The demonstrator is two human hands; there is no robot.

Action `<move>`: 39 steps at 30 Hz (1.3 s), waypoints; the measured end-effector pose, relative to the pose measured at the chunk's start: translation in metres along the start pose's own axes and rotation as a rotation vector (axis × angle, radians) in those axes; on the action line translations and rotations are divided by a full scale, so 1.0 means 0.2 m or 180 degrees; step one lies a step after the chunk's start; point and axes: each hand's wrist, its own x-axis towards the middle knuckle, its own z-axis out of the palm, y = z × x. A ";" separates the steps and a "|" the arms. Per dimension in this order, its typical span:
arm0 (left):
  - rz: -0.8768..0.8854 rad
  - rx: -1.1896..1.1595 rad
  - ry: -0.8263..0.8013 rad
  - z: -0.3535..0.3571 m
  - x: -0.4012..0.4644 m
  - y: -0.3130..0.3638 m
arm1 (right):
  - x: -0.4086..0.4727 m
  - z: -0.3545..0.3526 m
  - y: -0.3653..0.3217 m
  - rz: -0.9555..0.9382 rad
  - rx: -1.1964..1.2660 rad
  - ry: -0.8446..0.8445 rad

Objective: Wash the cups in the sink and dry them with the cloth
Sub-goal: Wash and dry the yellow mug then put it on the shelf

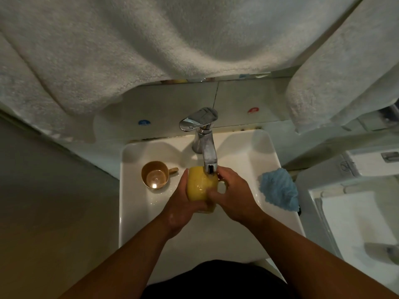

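A large white towel (pixel 103 50) hung across the top of the view, sagging low on the left over the tiled wall, where a small blue sticker (pixel 144 122) showed beneath it. Below, at the left side of the white sink (pixel 138 223), an orange-brown cup (pixel 154 176) sat upright in the basin with its mouth open to the camera and its handle pointing right, near but apart from the hands. The left hand (pixel 182 210) gripped the yellow cup (pixel 199 186) from the left and underneath, its fingers curled round the cup's side and lower end. The yellow cup was held over the middle of the basin, directly under the spout of the chrome tap (pixel 204 137), its surface wet and glistening where water ran down onto it. The right hand (pixel 232 195) held the cup from the right, the thumb pressed against its wet side and the fingers curled near the handle; whether they passed through the handle could not be told. On the wall beyond the tap was a red sticker (pixel 253 110). A crumpled blue cloth (pixel 278 188) lay on the sink's right rim, well apart from both hands. A second white towel (pixel 345 67) hung at the upper right.
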 end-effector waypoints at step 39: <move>0.0137 0.1208 0.0367 -0.03 0.00 0.03 | 0.03 0.02 0.01 0.0338 0.0986 0.0220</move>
